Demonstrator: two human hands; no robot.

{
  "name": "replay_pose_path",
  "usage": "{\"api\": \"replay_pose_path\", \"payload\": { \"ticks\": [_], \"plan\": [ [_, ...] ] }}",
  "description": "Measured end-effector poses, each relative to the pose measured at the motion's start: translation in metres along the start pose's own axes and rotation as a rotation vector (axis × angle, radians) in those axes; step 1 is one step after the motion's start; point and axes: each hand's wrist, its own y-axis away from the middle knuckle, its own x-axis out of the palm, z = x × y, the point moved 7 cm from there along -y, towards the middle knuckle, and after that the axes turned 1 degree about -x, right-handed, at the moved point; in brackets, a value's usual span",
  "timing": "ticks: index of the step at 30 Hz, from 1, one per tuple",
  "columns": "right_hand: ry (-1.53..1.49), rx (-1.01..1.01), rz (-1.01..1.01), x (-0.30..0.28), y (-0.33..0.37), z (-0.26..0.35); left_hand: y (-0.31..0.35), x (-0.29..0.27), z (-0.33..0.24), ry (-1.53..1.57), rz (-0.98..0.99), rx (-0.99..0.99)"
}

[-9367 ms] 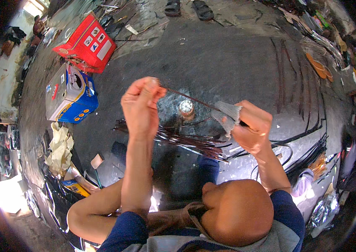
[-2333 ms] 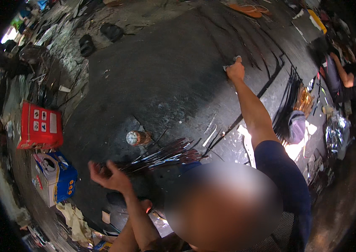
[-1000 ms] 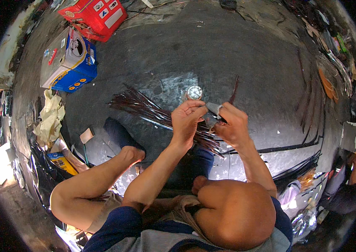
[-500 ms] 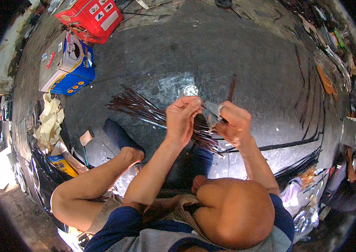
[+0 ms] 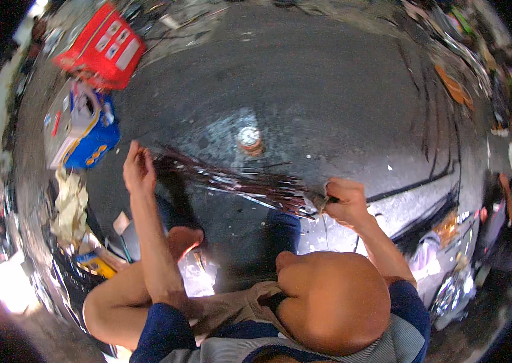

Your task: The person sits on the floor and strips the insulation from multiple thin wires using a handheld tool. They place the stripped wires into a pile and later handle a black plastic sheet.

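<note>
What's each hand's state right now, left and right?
Left hand: fingers partly curled, near one end of the dark strips; can't tell if it grips one.
Right hand: closed, holding a grey cloth.

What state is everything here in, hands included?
Left hand: fingers curled, grip unclear
Right hand: closed on grey cloth
Grey cloth: bunched
Brown strips: loosely heaped on the floor
Round container: upright
Tan sheet: crumpled
Orange sandal: unworn
Red box: blurred, open or closed unclear
Blue-and-white box: likewise unclear
</note>
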Motion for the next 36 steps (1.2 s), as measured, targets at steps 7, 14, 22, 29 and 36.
{"api": "replay_pose_path", "payload": {
  "ticks": [7,14,22,29,36],
  "plan": [
    [-0.03,0.246,0.15,0.004,0.065,-0.04,-0.102,-0.164,-0.003,-0.186,0.221,-0.064],
    [0.675,0.591,-0.367,-0.16,0.143,-0.267,0.002,-0.047,0.018,-1.065,-0.41,0.418],
    [0.765,1.229,-0.341,-0.211,0.062,-0.338,0.076,0.062,0.022,-1.063,-0.082,0.736],
    [0.672,1.226,-0.195,-0.219,0.054,-0.356,0.113,0.099,0.073,-0.898,0.193,0.664],
    [0.695,1.27,-0.247,-0.228,0.073,-0.377,0.137,0.111,0.105,-0.793,0.414,0.629]
  ]
}}
